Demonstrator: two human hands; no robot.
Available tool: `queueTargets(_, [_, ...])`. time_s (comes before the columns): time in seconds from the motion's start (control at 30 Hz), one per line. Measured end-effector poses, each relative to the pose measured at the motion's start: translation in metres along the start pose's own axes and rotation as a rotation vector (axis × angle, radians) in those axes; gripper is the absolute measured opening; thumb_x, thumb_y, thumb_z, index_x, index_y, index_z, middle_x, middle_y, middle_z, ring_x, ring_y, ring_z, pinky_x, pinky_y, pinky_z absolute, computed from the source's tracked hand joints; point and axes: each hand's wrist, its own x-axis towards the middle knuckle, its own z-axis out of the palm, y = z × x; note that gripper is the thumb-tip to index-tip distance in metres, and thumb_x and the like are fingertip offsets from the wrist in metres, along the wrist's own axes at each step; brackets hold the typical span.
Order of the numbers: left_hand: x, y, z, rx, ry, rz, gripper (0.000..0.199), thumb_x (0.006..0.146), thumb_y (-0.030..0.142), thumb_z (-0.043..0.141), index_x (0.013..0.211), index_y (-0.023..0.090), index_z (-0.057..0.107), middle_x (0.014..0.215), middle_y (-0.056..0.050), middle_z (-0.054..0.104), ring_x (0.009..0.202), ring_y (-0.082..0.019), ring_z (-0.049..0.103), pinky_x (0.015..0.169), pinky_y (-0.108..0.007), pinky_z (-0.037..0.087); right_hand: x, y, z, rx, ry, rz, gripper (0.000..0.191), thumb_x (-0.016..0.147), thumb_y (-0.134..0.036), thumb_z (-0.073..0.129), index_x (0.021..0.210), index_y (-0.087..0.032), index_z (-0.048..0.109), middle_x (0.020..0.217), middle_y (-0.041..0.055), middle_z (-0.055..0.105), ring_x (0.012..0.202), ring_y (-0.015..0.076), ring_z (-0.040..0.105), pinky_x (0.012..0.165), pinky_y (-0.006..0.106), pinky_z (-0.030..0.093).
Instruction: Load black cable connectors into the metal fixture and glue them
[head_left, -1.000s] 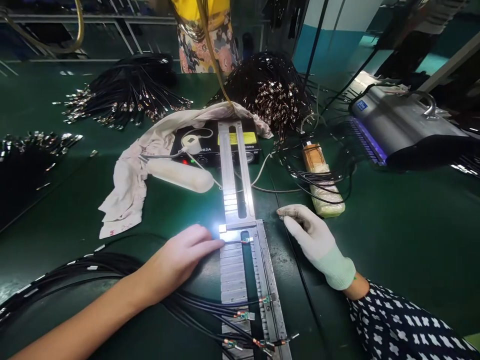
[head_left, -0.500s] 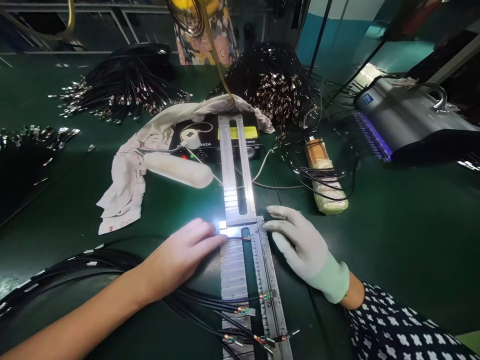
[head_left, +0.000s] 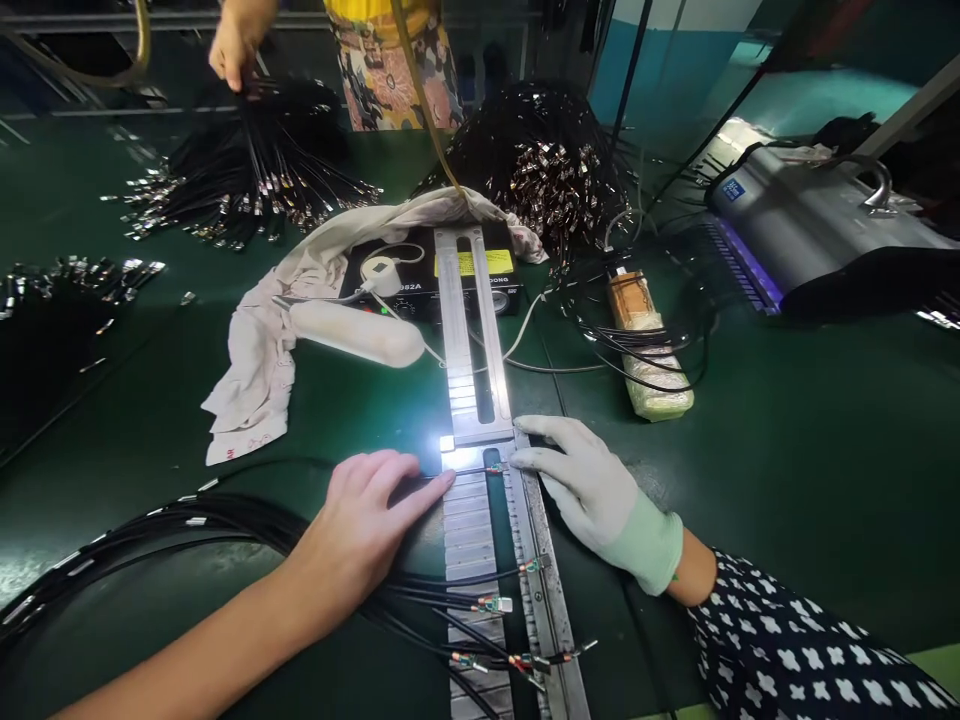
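My bare left hand (head_left: pixel 371 515) lies at the left edge of a slotted metal fixture (head_left: pixel 469 540), its thumb and fingers closed on a black cable (head_left: pixel 471 471). The cable lies across the fixture; its end carries coloured wires and a small connector (head_left: pixel 496 468). My right hand (head_left: pixel 592 490), in a white glove with a green cuff, is open, two fingertips touching the metal rail (head_left: pixel 536 530) beside that connector. A bright light (head_left: pixel 447 444) shines just above my left fingertips. Lower down, several more cable ends (head_left: pixel 495 604) rest across the fixture and rail.
A black box with a yellow label (head_left: pixel 476 263), a white cloth (head_left: pixel 259 345) and a white rounded bar (head_left: pixel 360 333) are ahead. Cable bundles (head_left: pixel 559 190) lie behind. At right are a wrapped block (head_left: pixel 651 345) and a grey lamp housing (head_left: pixel 817 225). Another person's hand (head_left: pixel 241 45) grips cables.
My right hand has moved left, bringing its fingertips onto the rail by the connector. My left hand stays at the cable. Another person's hand has appeared at the far-left bundle.
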Motion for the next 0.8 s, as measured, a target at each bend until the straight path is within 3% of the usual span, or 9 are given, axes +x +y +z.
queueTargets(0.07, [0.008, 0.004, 0.001, 0.005, 0.024, 0.068, 0.039, 0.092, 0.006, 0.039, 0.125, 0.018, 0.055, 0.105, -0.01, 0.055, 0.1, -0.023, 0.048, 0.086, -0.041, 0.036, 0.0, 0.0, 0.001, -0.019, 0.005, -0.013, 0.033, 0.092, -0.008, 0.042, 0.117, -0.02, 0.059, 0.134, 0.0106, 0.049, 0.122, 0.0266, 0.045, 0.1, 0.049, 0.044])
queueTargets(0.17, [0.03, 0.009, 0.006, 0.017, -0.036, 0.149, 0.038, 0.092, 0.008, 0.038, 0.126, 0.018, 0.053, 0.099, -0.009, 0.058, 0.091, -0.022, 0.049, 0.08, -0.039, 0.037, 0.001, -0.001, 0.001, -0.036, 0.0, -0.01, 0.032, 0.092, -0.009, 0.042, 0.117, -0.021, 0.059, 0.133, 0.0106, 0.05, 0.12, 0.0266, 0.046, 0.099, 0.049, 0.044])
queueTargets(0.33, [0.055, 0.016, 0.009, 0.028, -0.081, 0.123, 0.036, 0.094, 0.009, 0.037, 0.124, 0.019, 0.054, 0.09, -0.007, 0.058, 0.081, -0.021, 0.048, 0.071, -0.035, 0.036, 0.002, -0.002, 0.0, -0.042, -0.023, 0.006, 0.03, 0.094, -0.011, 0.043, 0.116, -0.021, 0.061, 0.132, 0.0095, 0.051, 0.119, 0.0259, 0.047, 0.1, 0.048, 0.043])
queueTargets(0.47, [0.033, 0.021, -0.009, -0.117, -0.119, 0.054, 0.026, 0.097, 0.016, 0.038, 0.12, 0.017, 0.05, 0.099, -0.007, 0.059, 0.087, -0.021, 0.048, 0.075, -0.035, 0.037, 0.001, -0.002, -0.001, -0.019, -0.033, 0.03, 0.029, 0.094, -0.011, 0.044, 0.115, -0.021, 0.061, 0.133, 0.009, 0.05, 0.121, 0.0253, 0.046, 0.102, 0.046, 0.041])
queueTargets(0.67, [-0.016, 0.026, -0.034, -0.649, -0.489, -0.261, 0.014, 0.1, 0.029, 0.038, 0.098, 0.024, 0.051, 0.096, 0.0, 0.054, 0.087, -0.015, 0.049, 0.076, -0.026, 0.04, 0.002, 0.0, -0.001, 0.007, -0.023, 0.03, 0.028, 0.095, -0.012, 0.044, 0.113, -0.021, 0.063, 0.132, 0.0085, 0.051, 0.121, 0.0245, 0.046, 0.101, 0.045, 0.042])
queueTargets(0.73, [-0.016, 0.021, -0.033, -0.725, -0.481, -0.315, 0.017, 0.1, 0.03, 0.038, 0.091, 0.022, 0.05, 0.091, 0.001, 0.054, 0.084, -0.013, 0.05, 0.074, -0.024, 0.041, 0.002, 0.0, 0.0, 0.008, -0.02, 0.035, 0.028, 0.094, -0.012, 0.044, 0.113, -0.021, 0.063, 0.132, 0.0085, 0.051, 0.121, 0.0247, 0.047, 0.101, 0.046, 0.042])
queueTargets(0.8, [-0.011, 0.014, -0.029, -0.729, -0.4, -0.34, 0.017, 0.099, 0.032, 0.04, 0.089, 0.022, 0.049, 0.088, 0.001, 0.053, 0.08, -0.013, 0.05, 0.072, -0.023, 0.041, 0.001, 0.0, 0.0, 0.007, -0.014, 0.034, 0.027, 0.094, -0.012, 0.045, 0.113, -0.021, 0.063, 0.132, 0.0085, 0.052, 0.121, 0.0248, 0.047, 0.101, 0.046, 0.043])
